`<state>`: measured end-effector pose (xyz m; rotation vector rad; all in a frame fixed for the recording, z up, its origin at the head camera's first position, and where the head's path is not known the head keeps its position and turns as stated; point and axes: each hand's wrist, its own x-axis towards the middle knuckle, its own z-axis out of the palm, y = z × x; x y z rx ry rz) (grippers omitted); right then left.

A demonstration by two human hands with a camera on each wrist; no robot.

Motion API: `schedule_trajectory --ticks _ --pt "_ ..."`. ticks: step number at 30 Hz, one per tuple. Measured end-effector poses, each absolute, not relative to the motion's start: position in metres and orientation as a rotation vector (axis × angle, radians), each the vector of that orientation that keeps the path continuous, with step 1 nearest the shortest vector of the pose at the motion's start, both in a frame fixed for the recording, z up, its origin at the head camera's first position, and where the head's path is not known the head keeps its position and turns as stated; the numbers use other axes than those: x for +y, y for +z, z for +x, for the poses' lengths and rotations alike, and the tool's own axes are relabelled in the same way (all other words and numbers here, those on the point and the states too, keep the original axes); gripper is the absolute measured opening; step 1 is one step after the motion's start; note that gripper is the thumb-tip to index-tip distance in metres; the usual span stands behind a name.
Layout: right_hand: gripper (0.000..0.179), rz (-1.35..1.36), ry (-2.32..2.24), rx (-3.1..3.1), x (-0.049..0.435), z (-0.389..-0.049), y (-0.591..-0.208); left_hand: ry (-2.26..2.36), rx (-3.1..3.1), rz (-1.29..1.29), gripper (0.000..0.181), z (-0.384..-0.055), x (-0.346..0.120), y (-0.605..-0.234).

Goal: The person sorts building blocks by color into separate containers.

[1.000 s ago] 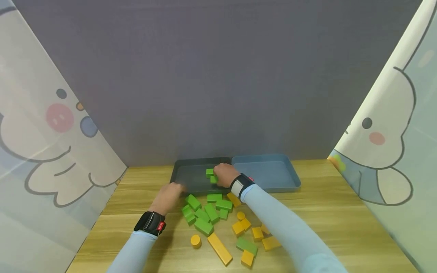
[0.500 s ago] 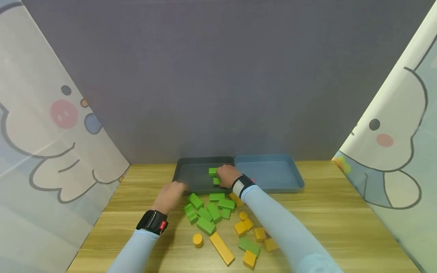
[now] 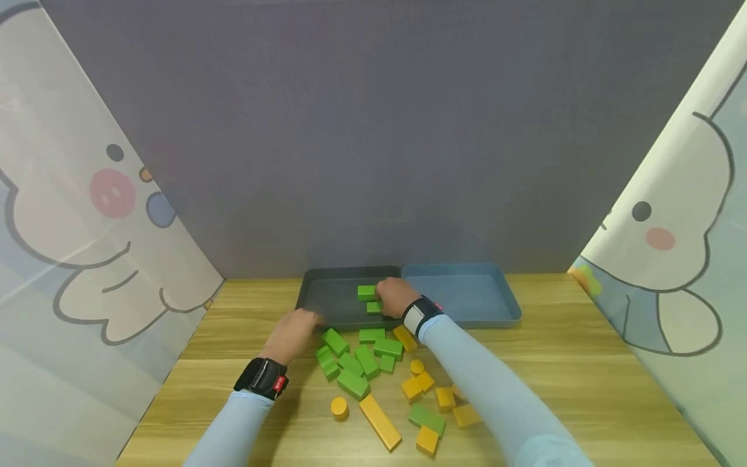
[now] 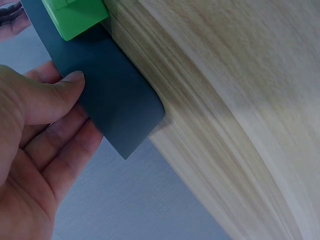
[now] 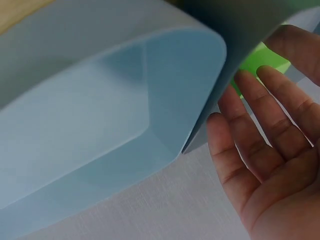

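Observation:
My left hand (image 3: 290, 336) is at the front left corner of the dark tray (image 3: 327, 285). In the left wrist view its thumb lies on one face of the tray's wall, with fingers behind, pinching it. My right hand (image 3: 398, 297) is over the right part of this tray, beside two green blocks (image 3: 366, 293) lying inside. The right wrist view has its fingers extended and spread near a green block (image 5: 260, 65), partly hidden by the tray wall. In front of the tray lie several more green blocks (image 3: 366, 361).
A blue tray (image 3: 506, 292) adjoins the dark tray on the right. Yellow blocks (image 3: 380, 423) and a yellow cylinder (image 3: 339, 408) lie scattered nearer the front of the wooden table (image 3: 583, 363). A grey panel (image 3: 373, 143) stands behind the trays.
My right hand has shifted slightly right, away from the green blocks in the dark tray, which show more now. The left hand stays at the tray's corner. The head view has shifted a little.

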<state>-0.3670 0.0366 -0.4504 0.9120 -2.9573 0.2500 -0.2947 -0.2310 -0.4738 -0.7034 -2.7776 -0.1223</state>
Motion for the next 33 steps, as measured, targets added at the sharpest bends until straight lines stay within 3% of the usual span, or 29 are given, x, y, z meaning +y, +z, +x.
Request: schedule_trajectory --ticks 2,7,17,28,33 --pt "0.007 0.904 0.252 -2.957 0.04 -0.364 -0.447 -0.135 -2.787 -0.7 0.022 -0.293 -0.23 -0.473" --pt "0.025 0.879 0.223 -2.956 0.05 -0.36 -0.441 -0.149 -2.79 -0.699 0.024 -0.29 -0.228 -0.47" --pt "0.03 0.888 0.34 -2.97 0.074 -0.333 -0.419 -0.188 -2.784 -0.703 0.022 -0.288 -0.227 -0.468" --pt "0.017 0.929 0.37 -3.017 0.102 -0.242 -0.402 -0.166 -2.768 -0.735 0.022 -0.291 -0.229 -0.468" --pt "0.02 1.01 0.445 -3.127 0.107 -0.2 -0.41 -0.161 -2.761 -0.733 0.022 -0.29 -0.229 -0.468"
